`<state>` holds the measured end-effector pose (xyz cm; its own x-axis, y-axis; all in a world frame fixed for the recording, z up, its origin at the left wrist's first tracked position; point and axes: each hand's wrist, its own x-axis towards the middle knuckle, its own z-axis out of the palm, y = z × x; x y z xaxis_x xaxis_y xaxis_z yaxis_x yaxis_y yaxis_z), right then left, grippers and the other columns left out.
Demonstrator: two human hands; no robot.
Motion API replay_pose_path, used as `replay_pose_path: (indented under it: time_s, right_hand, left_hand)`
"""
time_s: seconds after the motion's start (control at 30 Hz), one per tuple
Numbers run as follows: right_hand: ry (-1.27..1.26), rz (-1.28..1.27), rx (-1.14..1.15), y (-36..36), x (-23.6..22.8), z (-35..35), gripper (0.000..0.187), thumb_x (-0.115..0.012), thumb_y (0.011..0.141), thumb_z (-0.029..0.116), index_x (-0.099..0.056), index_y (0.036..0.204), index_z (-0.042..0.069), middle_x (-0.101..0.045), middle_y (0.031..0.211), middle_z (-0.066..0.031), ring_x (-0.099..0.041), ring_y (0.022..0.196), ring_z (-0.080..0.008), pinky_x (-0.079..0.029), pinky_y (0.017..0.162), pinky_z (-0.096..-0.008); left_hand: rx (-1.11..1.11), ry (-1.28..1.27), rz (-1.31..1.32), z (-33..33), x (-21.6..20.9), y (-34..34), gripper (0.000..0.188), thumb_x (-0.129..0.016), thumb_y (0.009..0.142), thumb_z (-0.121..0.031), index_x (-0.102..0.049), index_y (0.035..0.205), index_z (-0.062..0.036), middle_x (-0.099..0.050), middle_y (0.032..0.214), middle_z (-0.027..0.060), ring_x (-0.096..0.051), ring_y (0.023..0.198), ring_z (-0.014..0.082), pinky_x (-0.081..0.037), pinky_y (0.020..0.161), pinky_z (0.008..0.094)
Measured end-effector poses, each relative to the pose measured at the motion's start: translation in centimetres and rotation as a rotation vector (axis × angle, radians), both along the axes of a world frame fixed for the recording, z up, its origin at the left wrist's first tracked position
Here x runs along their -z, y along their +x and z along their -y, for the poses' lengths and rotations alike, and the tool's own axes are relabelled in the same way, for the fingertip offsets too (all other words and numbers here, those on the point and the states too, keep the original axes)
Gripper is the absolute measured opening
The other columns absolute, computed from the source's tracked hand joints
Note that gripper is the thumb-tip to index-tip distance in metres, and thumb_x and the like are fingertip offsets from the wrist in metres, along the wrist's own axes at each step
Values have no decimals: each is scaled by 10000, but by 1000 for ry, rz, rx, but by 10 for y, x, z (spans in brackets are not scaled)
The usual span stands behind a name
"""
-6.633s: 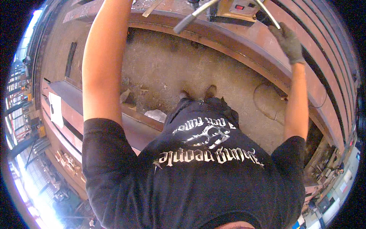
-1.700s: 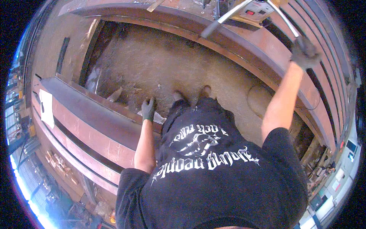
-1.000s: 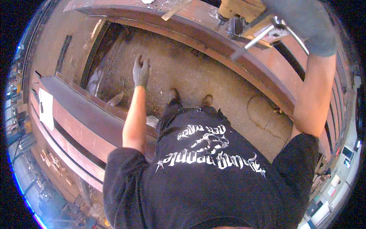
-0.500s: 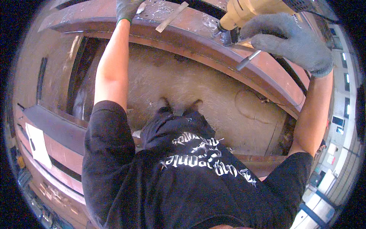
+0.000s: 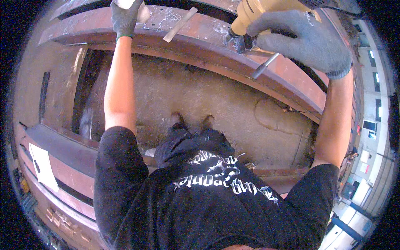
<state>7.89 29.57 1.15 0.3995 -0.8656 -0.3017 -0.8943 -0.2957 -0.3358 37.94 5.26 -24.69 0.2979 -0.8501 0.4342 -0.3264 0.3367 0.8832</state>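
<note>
My left hand (image 5: 125, 21), in a grey glove, is closed round a white thing (image 5: 126, 3) that the top edge cuts off. Its kind cannot be made out. It is above a rusty red steel beam (image 5: 146, 41). At the upper right, my gloved right hand (image 5: 308, 43) curls over a yellow power drill (image 5: 254, 14), its fingers bent against the machine. A lever with a grey grip (image 5: 260, 71) sticks out below that hand. The drill's dark tip (image 5: 229, 37) points at the beam, where pale shavings lie.
A flat metal strip (image 5: 180, 25) lies across the beam between my hands. Behind, at the lower left, another steel beam carries a white sheet (image 5: 43, 166) with a dark mark. A brown floor (image 5: 200, 91) lies between the beams, and a cable (image 5: 302, 111) runs near the beam's right part.
My left hand has come nearer and slightly left, showing more of the glove and the white thing. My right hand stays at the drill. The whole view has shifted a little.
</note>
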Motion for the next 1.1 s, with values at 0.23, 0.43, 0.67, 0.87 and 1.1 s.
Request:
replay_pose_path:
  time_s: [0.23,0.43,0.67,0.87,1.1]
  right_hand:
    - [-285,-287,-5,33,-27,-36,521,-585,953,538,-758,1168,95,-752,1157,-134,-725,1047,-241,-560,939,-391]
    - [-78,-263,-7,23,-33,-22,547,-524,999,523,-733,1213,66,-747,1185,-133,-721,1065,-263,-563,963,-392]
    - [-221,-146,-180,4,-17,-16,607,-506,1022,536,-688,1297,27,-723,1228,-186,-704,1124,-291,-536,1009,-417]
    - [-225,-144,-196,1,-17,-18,677,-484,1026,574,-664,1315,-10,-693,1278,-210,-677,1178,-297,-507,1048,-421]
    - [-176,-142,-194,9,-19,-17,711,-478,1015,615,-662,1317,-2,-689,1288,-206,-681,1168,-292,-508,1054,-421]
  left_hand:
    - [256,76,-185,-133,49,-37,766,-867,809,-378,-533,1363,33,-651,1280,176,-637,1158,261,-527,986,389]
    - [507,494,-295,-276,93,-138,664,-816,867,-367,-572,1351,18,-664,1238,133,-651,1105,205,-541,947,376]
    - [650,991,-430,-342,109,-213,753,-740,870,-587,-636,1252,53,-712,1094,163,-709,930,232,-570,818,377]
    - [666,1022,-428,-345,96,-226,706,-735,890,-597,-658,1245,9,-724,1047,110,-704,893,200,-577,795,355]
    - [649,1087,-510,-342,110,-220,752,-717,878,-651,-670,1223,15,-734,1050,111,-716,891,206,-580,799,355]
